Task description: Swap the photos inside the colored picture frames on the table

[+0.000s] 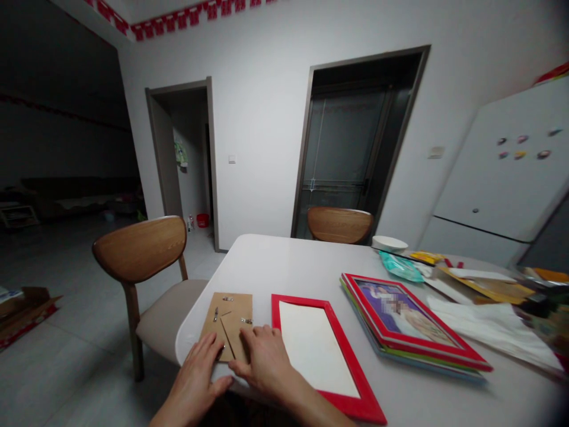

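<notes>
Currently both hands are at the near left part of the white worktop, over a brown backing board that lies flat with its metal clips facing up and a narrow strut cut in its middle. The left hand rests on the board's lower left part, fingers laid forward and the thumb spread away from them. The right hand is over the lower right part, its fingers bent, thumb apart, fingertips just beside the clip at the right edge; whether it presses that clip cannot be told. Just right of the board lies a red frame with a white sheet showing inside it, its near left side partly hidden by the right hand and forearm. Farther right sits a stack of frames, the top one red and holding a purple-toned picture, with green and grey-blue edges below. Beyond the stack are a teal packet and a white bowl. One wooden chair stands left of the worktop, another at its far side.
</notes>
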Demonstrator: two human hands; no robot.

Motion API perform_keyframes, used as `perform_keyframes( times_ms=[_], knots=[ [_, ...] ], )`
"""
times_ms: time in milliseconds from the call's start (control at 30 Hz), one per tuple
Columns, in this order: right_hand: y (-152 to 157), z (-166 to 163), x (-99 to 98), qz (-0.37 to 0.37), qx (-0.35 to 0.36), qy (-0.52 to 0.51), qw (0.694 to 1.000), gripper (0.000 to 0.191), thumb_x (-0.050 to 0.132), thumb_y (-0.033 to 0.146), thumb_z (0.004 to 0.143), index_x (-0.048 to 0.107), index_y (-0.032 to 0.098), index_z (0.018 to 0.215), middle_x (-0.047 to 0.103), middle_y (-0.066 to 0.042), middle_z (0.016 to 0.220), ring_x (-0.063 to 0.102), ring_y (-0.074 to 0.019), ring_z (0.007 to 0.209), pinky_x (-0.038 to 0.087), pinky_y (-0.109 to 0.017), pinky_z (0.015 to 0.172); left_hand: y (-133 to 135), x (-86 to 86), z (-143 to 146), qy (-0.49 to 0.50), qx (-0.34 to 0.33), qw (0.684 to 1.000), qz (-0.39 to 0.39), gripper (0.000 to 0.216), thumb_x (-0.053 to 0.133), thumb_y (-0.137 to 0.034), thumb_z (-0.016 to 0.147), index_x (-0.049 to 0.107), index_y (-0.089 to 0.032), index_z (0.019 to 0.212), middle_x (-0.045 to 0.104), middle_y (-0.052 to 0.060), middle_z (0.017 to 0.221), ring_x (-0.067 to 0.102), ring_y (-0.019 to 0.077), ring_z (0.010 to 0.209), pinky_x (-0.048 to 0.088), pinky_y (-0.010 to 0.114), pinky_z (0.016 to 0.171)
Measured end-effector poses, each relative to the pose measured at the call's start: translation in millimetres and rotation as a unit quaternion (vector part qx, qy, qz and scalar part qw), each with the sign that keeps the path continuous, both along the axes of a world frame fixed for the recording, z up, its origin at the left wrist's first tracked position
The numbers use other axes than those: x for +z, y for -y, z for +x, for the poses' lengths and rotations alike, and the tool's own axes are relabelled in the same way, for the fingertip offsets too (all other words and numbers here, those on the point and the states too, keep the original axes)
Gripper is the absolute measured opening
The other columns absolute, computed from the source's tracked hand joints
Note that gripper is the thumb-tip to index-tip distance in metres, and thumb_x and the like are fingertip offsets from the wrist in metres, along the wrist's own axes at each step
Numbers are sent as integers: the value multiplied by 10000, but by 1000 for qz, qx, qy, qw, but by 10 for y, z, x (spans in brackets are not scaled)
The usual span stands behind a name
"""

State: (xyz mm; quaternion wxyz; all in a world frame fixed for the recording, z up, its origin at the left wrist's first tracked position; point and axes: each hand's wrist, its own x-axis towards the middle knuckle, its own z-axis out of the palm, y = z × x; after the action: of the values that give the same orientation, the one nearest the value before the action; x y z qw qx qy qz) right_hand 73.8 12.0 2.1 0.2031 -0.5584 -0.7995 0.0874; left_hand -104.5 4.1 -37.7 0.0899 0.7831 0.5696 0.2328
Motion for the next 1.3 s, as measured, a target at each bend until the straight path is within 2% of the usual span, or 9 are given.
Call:
perform_keyframes(
  times_ms=[100,200,367,467,600,700,933,1133,1300],
  knots=[
    [-19,-152,-111,-7,-31,-16,999,354,559,329,617,549,175,935,533,-102,922,466,-239,876,361,-344,743,54,-36,-37,0,-27,1000,1,551,640,-231,588,504,-159,1117,427,127,1254,373,274,1156,315,411,962],
    [-17,-100,-100,-28,-26,-82,996,352,492,212,651,527,171,999,515,-92,937,488,-193,862,384,-293,750,39,-61,-102,22,-36,998,38,538,659,-199,571,522,-178,1091,465,119,1224,417,279,1123,358,415,935],
    [133,186,173,-6,29,-170,985,414,490,174,656,506,190,1069,507,-67,954,504,-155,851,396,-251,775,-19,62,-13,82,-67,985,137,344,579,-210,687,544,-215,1030,522,81,1171,468,245,1083,414,402,895],
    [225,428,354,16,20,-186,982,393,492,164,651,527,188,1042,521,-64,923,510,-156,819,411,-270,753,-22,245,211,103,-91,976,169,434,577,-199,700,470,-202,1120,460,91,1232,399,245,1142,368,426,935],
    [296,814,454,36,-14,-173,984,340,474,206,671,549,177,1002,550,-71,912,521,-170,826,422,-295,735,9,446,629,103,-152,976,121,706,705,-243,577,381,-139,1196,344,161,1303,279,278,1207,298,457,975],
    [342,1087,420,37,-59,-135,988,310,465,256,678,578,167,953,569,-77,890,532,-184,824,424,-310,737,36,461,948,89,-181,978,56,804,726,-214,531,338,-106,1227,275,181,1332,217,277,1231,258,444,998],
    [396,1439,179,-15,-129,-56,990,375,434,306,684,609,109,951,579,-107,862,550,-194,795,420,-303,744,55,315,1335,44,-192,979,-44,595,648,-178,619,423,-93,1163,364,167,1289,297,268,1198,270,383,995],
    [423,1461,78,-22,-132,-52,990,348,423,260,672,617,164,944,581,-73,840,552,-174,777,409,-274,737,50,352,1328,28,-223,974,-25,128,583,-199,690,570,-180,816,597,36,954,520,195,926,365,332,887],
    [491,1368,60,-40,-111,-42,992,310,415,247,682,627,189,901,573,-62,825,549,-159,770,405,-244,716,41,242,1315,47,-192,980,-6,285,542,-188,720,511,-178,1003,505,67,1162,421,201,1081,264,363,966]
  ],
)
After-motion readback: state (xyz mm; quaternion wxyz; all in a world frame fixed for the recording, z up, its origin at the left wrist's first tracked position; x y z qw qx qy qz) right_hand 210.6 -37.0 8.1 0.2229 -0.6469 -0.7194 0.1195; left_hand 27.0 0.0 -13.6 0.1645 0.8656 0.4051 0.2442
